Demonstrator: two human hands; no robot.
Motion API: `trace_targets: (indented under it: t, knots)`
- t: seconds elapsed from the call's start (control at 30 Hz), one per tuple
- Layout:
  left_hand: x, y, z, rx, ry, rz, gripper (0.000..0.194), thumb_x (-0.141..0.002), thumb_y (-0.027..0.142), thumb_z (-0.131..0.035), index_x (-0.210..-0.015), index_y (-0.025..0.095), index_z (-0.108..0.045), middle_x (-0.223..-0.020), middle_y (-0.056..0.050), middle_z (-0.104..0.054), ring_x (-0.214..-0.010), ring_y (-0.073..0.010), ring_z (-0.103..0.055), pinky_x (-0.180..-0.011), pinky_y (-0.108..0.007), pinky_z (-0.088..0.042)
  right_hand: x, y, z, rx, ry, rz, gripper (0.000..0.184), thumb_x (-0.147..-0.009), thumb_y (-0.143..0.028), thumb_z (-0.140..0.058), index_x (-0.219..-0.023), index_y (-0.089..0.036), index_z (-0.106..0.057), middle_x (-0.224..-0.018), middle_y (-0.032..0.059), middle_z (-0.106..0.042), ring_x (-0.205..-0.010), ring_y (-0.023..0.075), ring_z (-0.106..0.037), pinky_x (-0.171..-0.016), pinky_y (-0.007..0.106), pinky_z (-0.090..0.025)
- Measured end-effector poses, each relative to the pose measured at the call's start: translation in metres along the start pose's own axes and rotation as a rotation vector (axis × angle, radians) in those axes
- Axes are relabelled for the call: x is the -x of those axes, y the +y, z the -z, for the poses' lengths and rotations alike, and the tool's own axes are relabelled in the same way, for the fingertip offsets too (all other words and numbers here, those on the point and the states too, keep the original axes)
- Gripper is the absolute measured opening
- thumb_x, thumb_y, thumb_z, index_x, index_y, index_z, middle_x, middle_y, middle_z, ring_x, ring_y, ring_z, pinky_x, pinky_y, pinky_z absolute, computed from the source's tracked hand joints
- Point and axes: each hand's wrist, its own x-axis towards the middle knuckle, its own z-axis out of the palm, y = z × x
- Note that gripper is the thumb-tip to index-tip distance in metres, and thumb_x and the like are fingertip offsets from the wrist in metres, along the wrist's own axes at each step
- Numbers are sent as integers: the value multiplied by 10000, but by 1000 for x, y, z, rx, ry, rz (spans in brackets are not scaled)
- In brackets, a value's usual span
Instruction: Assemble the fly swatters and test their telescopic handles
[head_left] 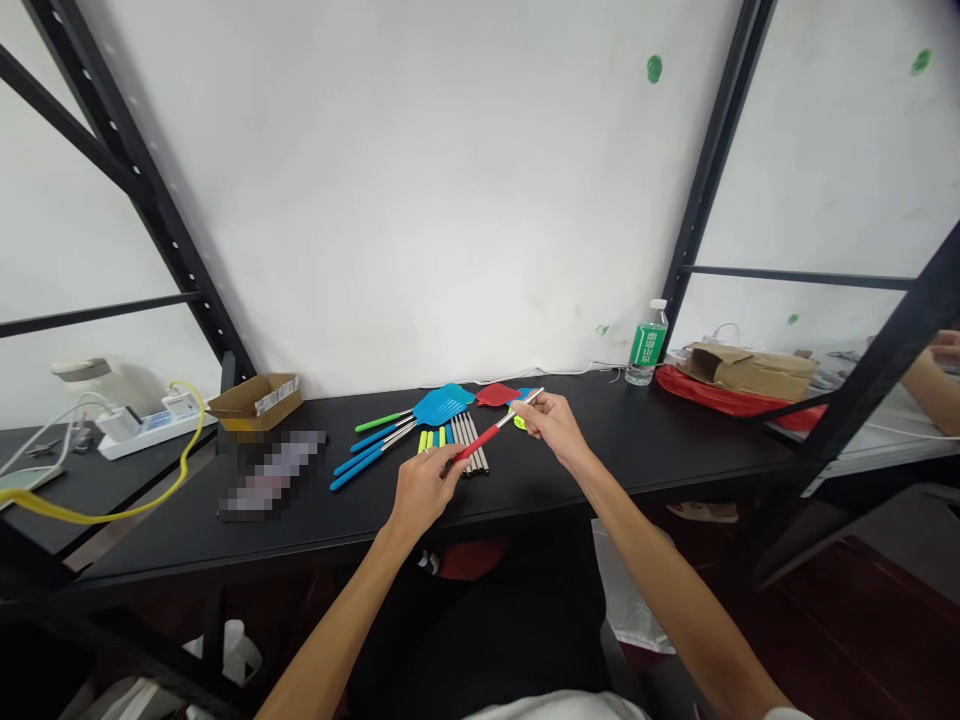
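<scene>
Red-handled rod (487, 436), just one, slants above the near middle of the table (585, 440), the left hand (426, 488) closed around its smooth red grip and the right hand (551, 425) pinching the slim, shiny metal shaft toward the other end. The table has a flat black top. Two brown cardboard boxes follow in size: the longer carton (750, 372) at the right, with crinkled red plastic (720, 398) under it, and the open box (259, 402) at the far left. On the table, left of centre, long-handled tools fan out, one with a green grip (384, 422) and apparently three with blue grips (360, 460); their flat, broad blue heads (442, 404) overlap too much to count. One clear plastic bottle (648, 343), green-labelled and white-capped, stands upright at the far right. One flat red head (496, 395) lies at the far middle. Smallest are at least four straight metal rods (475, 450), side by side, and at least three yellow-green grips (424, 440) just left of them.
</scene>
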Motion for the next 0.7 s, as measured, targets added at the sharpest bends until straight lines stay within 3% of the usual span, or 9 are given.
trace_targets:
  t: [0.4, 0.57, 0.7]
  knots:
    - [-1, 8, 1, -49, -3, -5, 214, -932, 339, -578, -998, 186, -712, -752, -28, -709, -628, -142, -618, -610, -244, -428, 0, 9, -3, 65, 20, -21, 417, -734, -563, -742, -653, -191, -572, -463, -46, -458, -434, 95, -385, -447, 251, -266]
    - [-1, 12, 2, -12, -39, 34, 215, -946, 336, -539, -1033, 203, -685, -888, -39, -745, -747, -168, -666, -693, -256, -448, 5, 17, -18, 123, -174, -26, 503, -794, -571, -683, -528, -194, -483, -458, -28, -460, -437, 90, -399, -460, 251, -293]
    - [-3, 16, 7, 22, -67, 97, 271, -974, 385, -492, -1065, 215, -682, -878, -36, -741, -759, -170, -663, -681, -250, -424, 8, 16, -22, 148, -276, -129, 408, -771, -577, -706, -769, -171, -661, -580, -5, -575, -508, 109, -503, -460, 229, -327]
